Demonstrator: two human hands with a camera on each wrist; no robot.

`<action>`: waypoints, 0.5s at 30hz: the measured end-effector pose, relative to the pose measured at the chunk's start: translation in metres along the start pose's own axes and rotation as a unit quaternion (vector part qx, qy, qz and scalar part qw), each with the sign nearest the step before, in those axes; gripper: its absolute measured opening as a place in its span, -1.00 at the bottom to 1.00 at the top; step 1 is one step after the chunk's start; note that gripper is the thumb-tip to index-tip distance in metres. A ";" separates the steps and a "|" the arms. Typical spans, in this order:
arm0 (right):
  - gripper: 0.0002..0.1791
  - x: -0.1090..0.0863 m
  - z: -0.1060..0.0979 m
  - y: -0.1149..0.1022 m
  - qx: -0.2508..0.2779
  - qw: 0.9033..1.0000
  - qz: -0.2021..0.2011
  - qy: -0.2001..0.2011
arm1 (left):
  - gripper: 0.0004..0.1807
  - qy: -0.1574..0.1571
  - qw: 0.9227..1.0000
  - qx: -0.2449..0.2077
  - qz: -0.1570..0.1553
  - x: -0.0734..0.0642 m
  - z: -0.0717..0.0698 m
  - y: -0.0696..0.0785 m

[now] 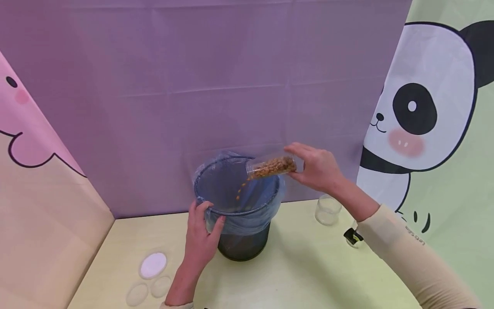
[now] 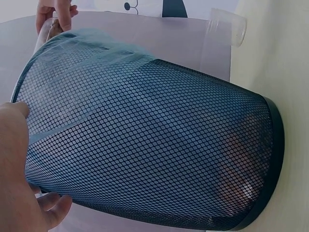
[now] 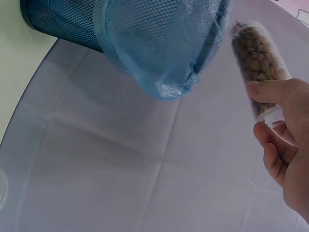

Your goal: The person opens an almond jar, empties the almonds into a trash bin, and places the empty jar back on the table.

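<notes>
A black mesh wastebasket (image 1: 244,246), lined with a translucent blue plastic bag (image 1: 247,223), stands on the table against the purple backdrop. My left hand (image 1: 202,236) grips its near-left rim, thumb outside and fingers over the edge. Above the right side of the opening, my right hand (image 1: 318,169) holds a clear plastic jar (image 1: 272,166) by its base end. The jar lies nearly horizontal, its mouth tipped left and slightly down. Small brown kibble pieces (image 3: 258,60) partly fill it, and several fall in a line into the bag. The basket's contents are blurred behind the mesh.
An uncapped clear jar (image 1: 328,210) stands to the right near the back edge. Beyond my right forearm sits a small item with a black and yellow label (image 1: 353,237), partly hidden. A white lid (image 1: 153,265) and two translucent discs (image 1: 161,286) lie at the front left.
</notes>
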State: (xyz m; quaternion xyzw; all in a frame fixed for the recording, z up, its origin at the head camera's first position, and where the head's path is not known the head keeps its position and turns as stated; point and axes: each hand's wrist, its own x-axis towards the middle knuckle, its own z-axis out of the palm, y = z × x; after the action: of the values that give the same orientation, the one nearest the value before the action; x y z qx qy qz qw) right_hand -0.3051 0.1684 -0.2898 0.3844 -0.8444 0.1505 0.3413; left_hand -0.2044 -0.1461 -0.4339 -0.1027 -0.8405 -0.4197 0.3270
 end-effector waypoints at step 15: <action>-0.33 -0.001 0.002 -0.001 0.003 1.000 -0.012 -0.003 | -0.53 -0.002 1.000 0.004 0.002 0.001 0.001 0.000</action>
State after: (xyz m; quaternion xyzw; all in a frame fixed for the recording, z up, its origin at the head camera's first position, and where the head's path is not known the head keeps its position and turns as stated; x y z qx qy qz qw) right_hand -0.3049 0.1677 -0.2915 0.3958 -0.8405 0.1474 0.3394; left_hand -0.2056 -0.1452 -0.4336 -0.1037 -0.8426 -0.4152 0.3269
